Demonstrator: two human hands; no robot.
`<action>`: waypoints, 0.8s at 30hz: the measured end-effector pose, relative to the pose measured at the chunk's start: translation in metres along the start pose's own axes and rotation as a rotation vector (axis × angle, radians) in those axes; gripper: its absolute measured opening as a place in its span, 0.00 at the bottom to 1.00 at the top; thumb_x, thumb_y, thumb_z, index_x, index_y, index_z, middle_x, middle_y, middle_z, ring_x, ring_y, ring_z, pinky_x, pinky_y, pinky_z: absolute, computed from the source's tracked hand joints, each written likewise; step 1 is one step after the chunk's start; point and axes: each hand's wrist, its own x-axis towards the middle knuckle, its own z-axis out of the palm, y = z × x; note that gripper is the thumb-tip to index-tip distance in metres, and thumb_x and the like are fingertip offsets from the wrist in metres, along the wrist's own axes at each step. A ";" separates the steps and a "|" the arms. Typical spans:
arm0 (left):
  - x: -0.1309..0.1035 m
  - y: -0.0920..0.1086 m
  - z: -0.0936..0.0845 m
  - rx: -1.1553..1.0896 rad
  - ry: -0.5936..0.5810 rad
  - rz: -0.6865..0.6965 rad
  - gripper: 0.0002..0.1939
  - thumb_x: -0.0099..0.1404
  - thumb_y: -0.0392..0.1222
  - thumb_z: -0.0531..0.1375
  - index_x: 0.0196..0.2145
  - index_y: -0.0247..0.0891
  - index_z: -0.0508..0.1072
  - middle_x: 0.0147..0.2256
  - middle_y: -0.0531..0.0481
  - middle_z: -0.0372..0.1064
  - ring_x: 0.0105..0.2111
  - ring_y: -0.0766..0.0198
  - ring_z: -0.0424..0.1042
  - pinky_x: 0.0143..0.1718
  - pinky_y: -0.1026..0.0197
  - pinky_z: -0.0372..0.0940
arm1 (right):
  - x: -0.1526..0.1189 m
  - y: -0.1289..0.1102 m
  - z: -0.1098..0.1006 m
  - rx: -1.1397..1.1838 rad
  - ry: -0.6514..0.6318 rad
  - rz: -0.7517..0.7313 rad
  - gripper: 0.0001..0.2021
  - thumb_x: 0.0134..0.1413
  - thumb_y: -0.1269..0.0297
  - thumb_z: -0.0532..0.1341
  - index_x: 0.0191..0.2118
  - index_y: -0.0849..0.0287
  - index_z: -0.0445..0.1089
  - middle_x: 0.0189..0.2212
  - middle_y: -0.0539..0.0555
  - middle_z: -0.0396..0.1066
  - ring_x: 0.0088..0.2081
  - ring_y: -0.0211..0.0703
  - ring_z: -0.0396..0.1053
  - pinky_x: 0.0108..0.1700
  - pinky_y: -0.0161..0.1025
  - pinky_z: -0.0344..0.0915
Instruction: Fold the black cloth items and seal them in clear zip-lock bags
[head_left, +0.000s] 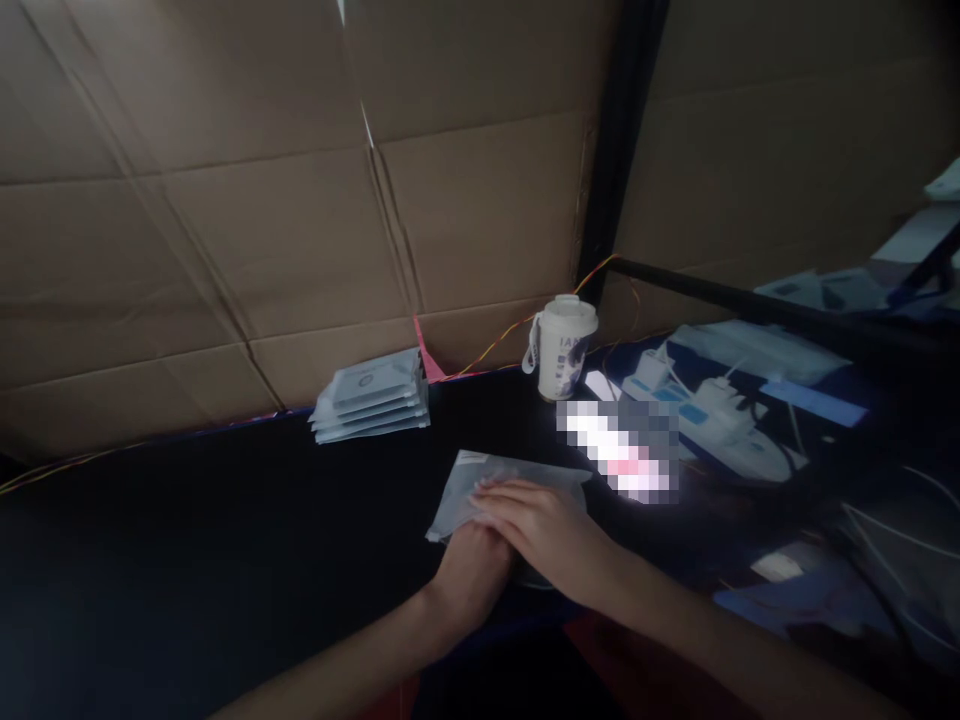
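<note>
A frosted plastic zip bag (476, 485) lies on the dark table in front of me. My right hand (544, 525) rests across the top of it, fingers stretched out and close together, pointing left. Below and partly under that hand, my left hand (474, 565) is curled closed at the bag's near edge. Its fingertips are hidden. Beyond my hands to the left is a neat stack of similar flat bags (375, 388), the top one bearing a small round mark.
A lidded white cup (566, 350) with a strap stands at the back. Right of my hands, a lit, pixelated object (619, 450) lies near a white power strip (697, 415) with plugs. Cardboard (480, 210) walls the back, and a dark metal post (619, 150) rises there.
</note>
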 end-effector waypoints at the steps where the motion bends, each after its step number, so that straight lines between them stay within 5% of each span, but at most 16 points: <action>1: -0.003 0.003 -0.009 0.006 0.014 0.024 0.15 0.66 0.27 0.47 0.41 0.28 0.72 0.39 0.38 0.75 0.42 0.48 0.75 0.45 0.47 0.69 | 0.002 0.002 -0.001 -0.016 0.012 0.005 0.18 0.60 0.74 0.52 0.51 0.56 0.71 0.49 0.52 0.73 0.51 0.47 0.70 0.55 0.40 0.67; 6: -0.036 0.001 -0.057 -0.040 0.126 0.133 0.17 0.67 0.29 0.51 0.52 0.34 0.67 0.49 0.41 0.70 0.52 0.56 0.68 0.52 0.53 0.66 | 0.012 0.010 -0.010 -0.035 0.075 0.038 0.14 0.62 0.71 0.54 0.48 0.58 0.73 0.47 0.52 0.75 0.49 0.43 0.71 0.53 0.41 0.68; 9: -0.055 -0.022 -0.074 -0.059 0.259 -0.058 0.14 0.67 0.31 0.53 0.50 0.37 0.67 0.45 0.43 0.69 0.46 0.61 0.71 0.46 0.59 0.70 | 0.019 0.012 -0.018 0.021 0.101 0.091 0.13 0.62 0.69 0.55 0.48 0.58 0.73 0.45 0.52 0.75 0.48 0.42 0.72 0.53 0.42 0.68; 13: -0.060 -0.055 -0.079 -0.108 0.238 -0.312 0.16 0.67 0.40 0.57 0.52 0.42 0.65 0.47 0.45 0.67 0.46 0.59 0.70 0.47 0.54 0.70 | 0.026 0.014 -0.026 0.148 0.058 0.055 0.13 0.63 0.68 0.55 0.49 0.54 0.72 0.46 0.50 0.75 0.48 0.40 0.71 0.52 0.41 0.69; 19: -0.043 -0.062 -0.080 -0.276 0.196 -0.165 0.10 0.69 0.33 0.52 0.42 0.40 0.72 0.39 0.48 0.70 0.40 0.64 0.71 0.40 0.60 0.69 | 0.026 0.012 -0.028 0.141 0.031 0.032 0.13 0.63 0.63 0.55 0.50 0.55 0.71 0.46 0.51 0.74 0.49 0.40 0.70 0.53 0.40 0.68; 24: -0.035 -0.052 -0.080 -0.262 0.171 -0.116 0.08 0.69 0.33 0.53 0.41 0.39 0.72 0.37 0.48 0.71 0.37 0.62 0.69 0.38 0.60 0.67 | 0.016 -0.005 -0.014 -0.058 0.131 -0.157 0.20 0.54 0.52 0.62 0.48 0.58 0.70 0.46 0.54 0.74 0.50 0.44 0.69 0.60 0.48 0.59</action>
